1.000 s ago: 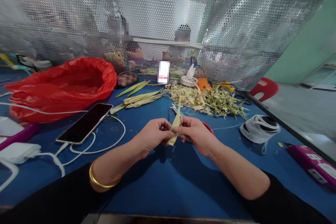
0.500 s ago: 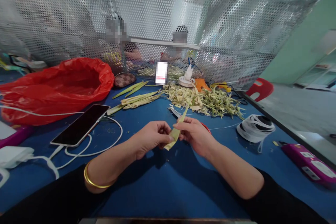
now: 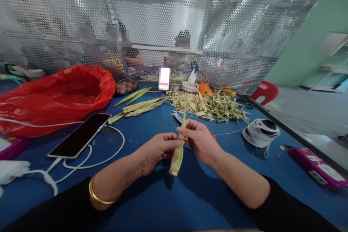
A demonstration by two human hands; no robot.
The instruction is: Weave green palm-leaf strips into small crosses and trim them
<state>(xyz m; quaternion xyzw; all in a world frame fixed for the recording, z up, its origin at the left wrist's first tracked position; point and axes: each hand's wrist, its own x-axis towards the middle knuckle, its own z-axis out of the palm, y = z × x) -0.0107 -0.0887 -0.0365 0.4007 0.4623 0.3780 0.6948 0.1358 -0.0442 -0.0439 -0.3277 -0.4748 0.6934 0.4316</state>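
A long pale green leaf strip (image 3: pixel 177 157) is pinched between both hands above the blue table (image 3: pixel 174 203). My left hand (image 3: pixel 160 148) has thumb and fingers closed on its middle from the left. From the right, my right hand (image 3: pixel 199 137) pinches it a little higher up. The strip's broad end hangs toward me, and its narrow tip points away. Behind my right hand lie scissors (image 3: pixel 178 117), partly hidden. Farther back is a heap of shredded leaf pieces (image 3: pixel 212 104), and to its left are several long leaves (image 3: pixel 144 107).
On the left are a red plastic bag (image 3: pixel 62 98), a phone (image 3: pixel 81 134) with white cables and a checkered pouch (image 3: pixel 126 86). White cord (image 3: pixel 261 133) and a purple device (image 3: pixel 317 166) lie right. People sit behind a perforated screen (image 3: pixel 163 14).
The strip has turned more upright, and more of its broad end shows below my fingers. My left hand's grip has shifted along it. The head view has moved slightly.
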